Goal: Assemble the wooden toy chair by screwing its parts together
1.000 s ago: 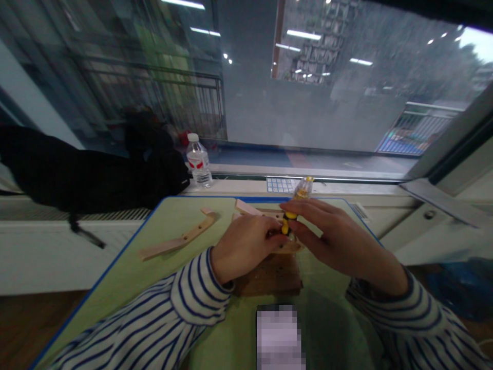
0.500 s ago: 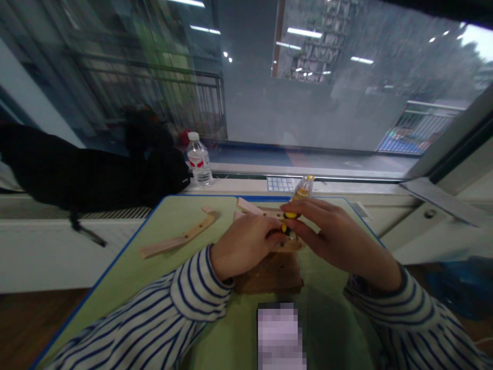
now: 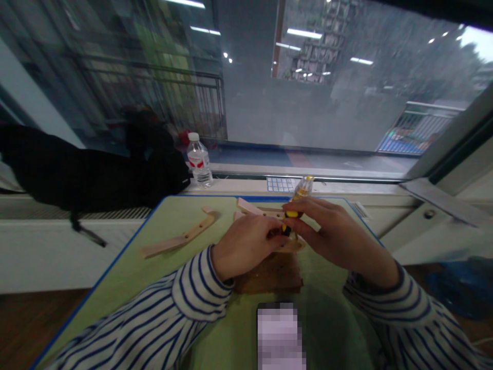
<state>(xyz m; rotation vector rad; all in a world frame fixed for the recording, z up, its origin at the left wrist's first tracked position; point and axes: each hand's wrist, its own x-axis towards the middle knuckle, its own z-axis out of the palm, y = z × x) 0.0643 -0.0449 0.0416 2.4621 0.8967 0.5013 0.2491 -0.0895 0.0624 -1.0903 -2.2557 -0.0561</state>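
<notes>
My left hand [image 3: 243, 245] is curled, its fingers pressed down on a light wooden piece [image 3: 289, 245] that lies on top of a brown wooden board [image 3: 269, 273]. My right hand [image 3: 334, 232] is closed round a small yellow and black tool [image 3: 288, 222], probably a stubby screwdriver, held upright on that piece. The tool's tip is hidden between my fingers. Both sleeves are striped blue and white.
A curved wooden part with holes [image 3: 179, 237] lies on the green table [image 3: 138, 272] to the left. More wooden parts [image 3: 252, 207] and a small bag of hardware [image 3: 303, 187] sit at the far edge. A water bottle [image 3: 199, 160] and a black bag [image 3: 88, 174] rest on the sill. A phone [image 3: 280, 335] lies near me.
Both hands stay on the wooden piece and shift only slightly; my right fingers have turned a little round the yellow tool.
</notes>
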